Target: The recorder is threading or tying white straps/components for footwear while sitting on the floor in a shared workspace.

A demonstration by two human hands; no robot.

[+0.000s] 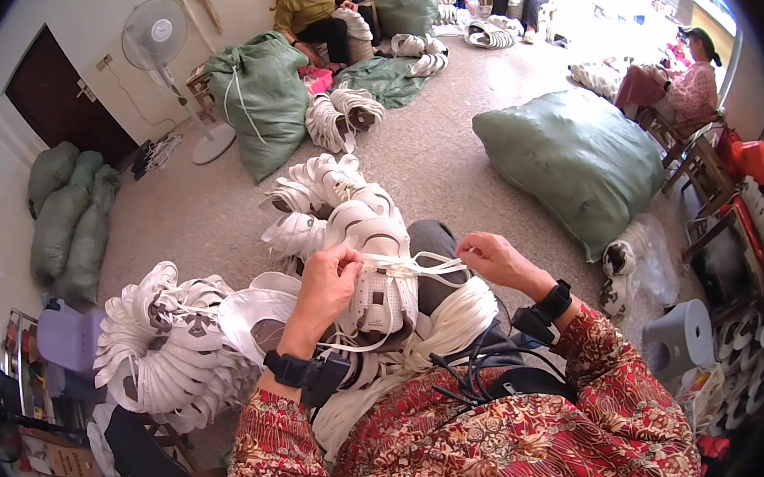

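Note:
On my lap lies a white shoe upper [372, 306] with perforated sides and brown trim, joined to a chain of nested uppers running away from me. White shoelaces [440, 264] stretch across its front between my hands. My left hand [329, 285], at the upper's left side, pinches one end of them. To the right of the upper, my right hand [493, 259] is closed on looped lace at the other end. Under both hands a thick hank of cream laces [463, 316] rests over my thigh. Black straps with small boxes circle both wrists.
Stacked white uppers [167, 342] fan out at my left. A stuffed green sack [573, 165] lies ahead on the right; another green sack [260, 98] stands near a white fan [157, 39]. A grey stool [679, 336] is at right. Several people sit working further off.

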